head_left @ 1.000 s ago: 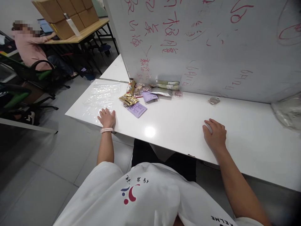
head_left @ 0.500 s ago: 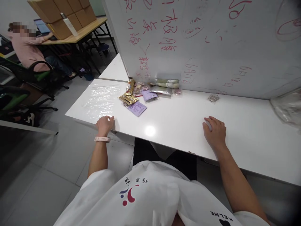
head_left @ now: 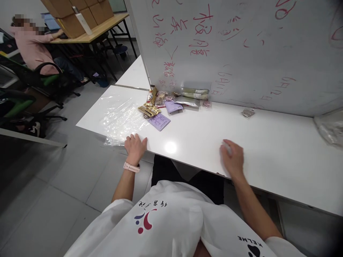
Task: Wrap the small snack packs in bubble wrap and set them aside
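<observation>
Watching through the head camera, the one view we have: the left hand (head_left: 136, 147) sits at the near edge of the white surface (head_left: 193, 139), right at the near right corner of a crinkled sheet of clear plastic (head_left: 118, 121). Its fingers are loosely spread with the thumb apart, apparently touching the film; whether they pinch any of it, I cannot tell. Over to the right, the right hand (head_left: 233, 157) is near the same edge, slightly blurred, fingers curled around a small pale object (head_left: 227, 147) too indistinct to name.

Beyond the left hand lies a cluster of packs: a gold packet (head_left: 149, 110) just beside the film, a purple packet (head_left: 160, 121) partly under it, and green packs (head_left: 195, 92) at the far side against the whiteboard (head_left: 241, 64). One small packet (head_left: 248, 112) lies well apart, far right.

Now the trouble spots! The film's near left corner pokes past the edge, so a tug towards the body could send it slithering to the floor. Glare and creases blur its outline, so fingers might catch only a fold. It could also snag the gold packet if dragged right. And a slackening right hand might drop the pale object.
</observation>
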`<state>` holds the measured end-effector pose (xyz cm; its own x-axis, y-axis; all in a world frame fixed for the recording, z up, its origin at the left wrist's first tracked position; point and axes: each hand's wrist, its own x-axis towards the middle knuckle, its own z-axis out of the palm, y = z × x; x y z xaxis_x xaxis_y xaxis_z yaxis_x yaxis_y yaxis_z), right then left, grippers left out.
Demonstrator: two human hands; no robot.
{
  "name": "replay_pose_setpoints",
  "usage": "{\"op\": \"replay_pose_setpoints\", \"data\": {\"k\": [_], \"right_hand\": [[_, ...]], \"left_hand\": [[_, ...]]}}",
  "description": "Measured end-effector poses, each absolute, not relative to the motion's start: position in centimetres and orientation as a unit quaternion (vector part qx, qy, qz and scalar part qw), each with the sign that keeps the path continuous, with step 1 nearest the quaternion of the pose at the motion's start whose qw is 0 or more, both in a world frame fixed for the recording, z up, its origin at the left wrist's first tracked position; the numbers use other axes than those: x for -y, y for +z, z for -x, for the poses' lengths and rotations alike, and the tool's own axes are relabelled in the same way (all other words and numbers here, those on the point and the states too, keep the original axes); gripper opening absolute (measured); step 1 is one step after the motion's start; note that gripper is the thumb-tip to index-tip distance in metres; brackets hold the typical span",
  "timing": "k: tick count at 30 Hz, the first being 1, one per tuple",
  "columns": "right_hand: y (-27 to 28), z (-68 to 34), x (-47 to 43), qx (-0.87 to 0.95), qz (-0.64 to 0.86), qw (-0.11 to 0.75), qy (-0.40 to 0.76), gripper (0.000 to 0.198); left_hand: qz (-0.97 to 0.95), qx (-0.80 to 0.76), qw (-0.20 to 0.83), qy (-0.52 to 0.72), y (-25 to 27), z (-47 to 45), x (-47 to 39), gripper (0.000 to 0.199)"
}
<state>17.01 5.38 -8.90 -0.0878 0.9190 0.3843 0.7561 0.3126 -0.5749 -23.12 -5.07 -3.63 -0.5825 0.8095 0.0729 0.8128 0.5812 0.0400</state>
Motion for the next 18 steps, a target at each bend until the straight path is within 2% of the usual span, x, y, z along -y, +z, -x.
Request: {"op": "replay_pose_setpoints", "data": {"k": [3, 6, 9, 12, 14, 18], "right_hand": [[-8.2, -11.9, -1.4, 0.797, 0.464, 0.343, 0.177, 0.030], [-7.5, -7.9, 1.0, 0.847, 0.397, 0.307, 0.178, 0.029], [-7.1, -6.2, 1.5, 0.868, 0.375, 0.283, 0.161, 0.028], [-7.0, -6.1, 1.3, 0.876, 0.367, 0.274, 0.153, 0.029], [-7.0, -6.2, 1.2, 0.877, 0.370, 0.270, 0.149, 0.029], [-6.9, -6.0, 1.3, 0.875, 0.383, 0.263, 0.138, 0.028]], "left_hand": [[0.508, 0.860, 0.004, -0.045, -2.5, 19.9, 5.0, 0.047], [0.517, 0.851, 0.015, -0.091, -2.4, 20.4, 4.1, 0.047], [0.473, 0.873, 0.035, -0.114, -3.8, 23.3, 3.4, 0.062], [0.432, 0.895, -0.004, -0.110, -5.5, 26.5, 3.3, 0.076], [0.422, 0.897, -0.017, -0.127, -6.1, 28.5, 3.2, 0.076], [0.366, 0.908, 0.021, -0.203, -5.9, 32.5, 2.7, 0.073]]}}
